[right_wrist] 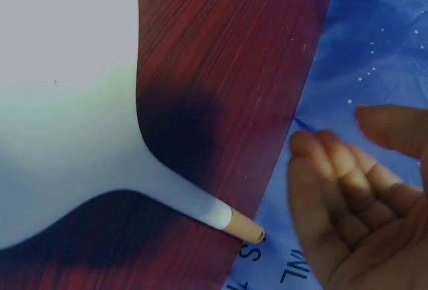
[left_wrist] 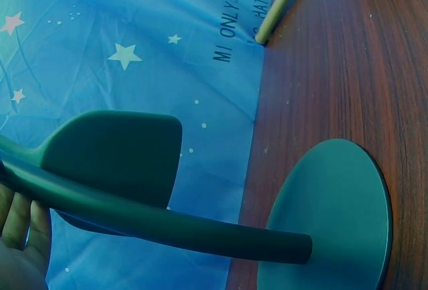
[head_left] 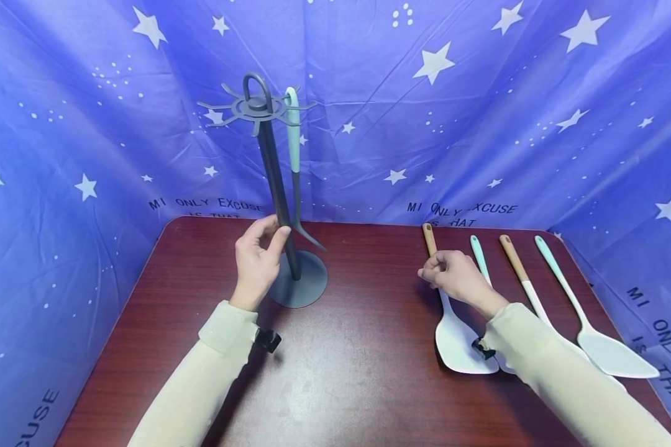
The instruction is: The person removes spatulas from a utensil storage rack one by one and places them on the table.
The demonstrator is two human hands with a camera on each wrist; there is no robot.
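Note:
My left hand (head_left: pixel 259 259) grips the post of a dark grey utensil rack (head_left: pixel 274 164), thumb on the near side and fingers curled behind it. From the rack's ring of hooks hangs a turner (head_left: pixel 293 133) with a mint handle and grey head; that wide head (left_wrist: pixel 117 163) shows behind the post in the left wrist view. Over a white spatula (head_left: pixel 457 341) with a wooden handle hovers my right hand (head_left: pixel 453 273), its fingers loosely curled. The right wrist view shows a gap between thumb and fingers with nothing in it, the wooden handle end (right_wrist: pixel 246 225) lying apart from them.
More utensils lie in a row on the right: a mint-handled one (head_left: pixel 479 254) partly under my right arm, a wooden-handled one (head_left: pixel 514 257), and a mint-handled white turner (head_left: pixel 615 354). A starry blue cloth (head_left: pixel 358 62) stands around the dark red wooden table (head_left: pixel 335 385).

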